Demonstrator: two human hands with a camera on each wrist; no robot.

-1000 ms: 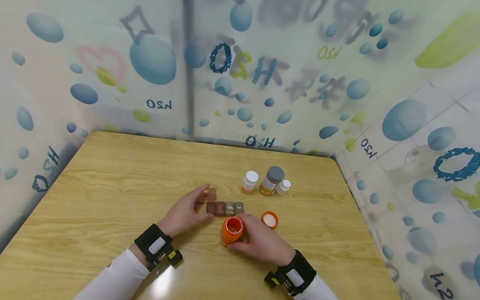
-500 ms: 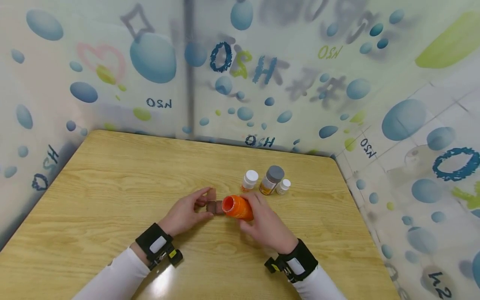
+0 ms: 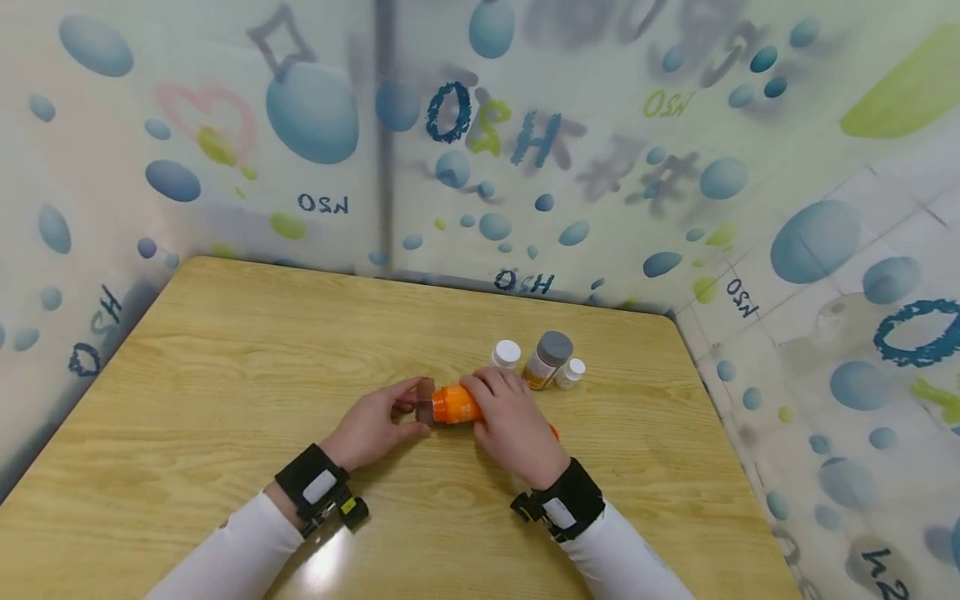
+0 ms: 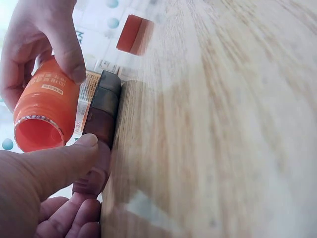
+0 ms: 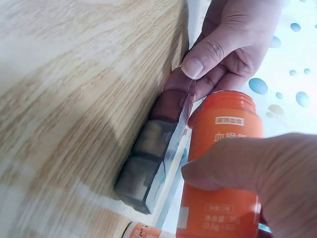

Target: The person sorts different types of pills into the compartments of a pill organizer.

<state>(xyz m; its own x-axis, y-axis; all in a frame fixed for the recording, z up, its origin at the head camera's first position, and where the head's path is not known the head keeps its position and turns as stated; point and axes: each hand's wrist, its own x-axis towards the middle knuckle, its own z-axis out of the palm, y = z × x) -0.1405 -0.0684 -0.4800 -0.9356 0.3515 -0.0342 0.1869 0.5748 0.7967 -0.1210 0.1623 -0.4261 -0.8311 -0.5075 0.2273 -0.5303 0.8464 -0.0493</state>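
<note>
My left hand [image 3: 375, 425] pinches the dark end of a small pill organizer [image 5: 148, 141], a row of brown and grey see-through compartments. Its end lid sticks out beyond the row in the head view, and pale shapes show inside the grey compartments. My right hand [image 3: 517, 429] grips an orange bottle [image 3: 456, 405] round its body and tips it sideways over the organizer. The bottle's uncapped mouth [image 4: 39, 134] faces the left hand's end, and in the head view the bottle hides most of the row. Whether anything is falling out cannot be seen.
Behind the right hand stand a white-capped bottle [image 3: 506, 354], a grey-capped bottle [image 3: 553, 350] and a small white bottle [image 3: 571, 372]. An orange cap [image 4: 130, 33] lies on the wooden table [image 3: 300, 333], mostly hidden by the right hand in the head view. Patterned curtains border the table.
My right hand has lifted the orange bottle from upright in front of the organizer, tilted it and brought its mouth over the left end. The left hand has stayed at the organizer.
</note>
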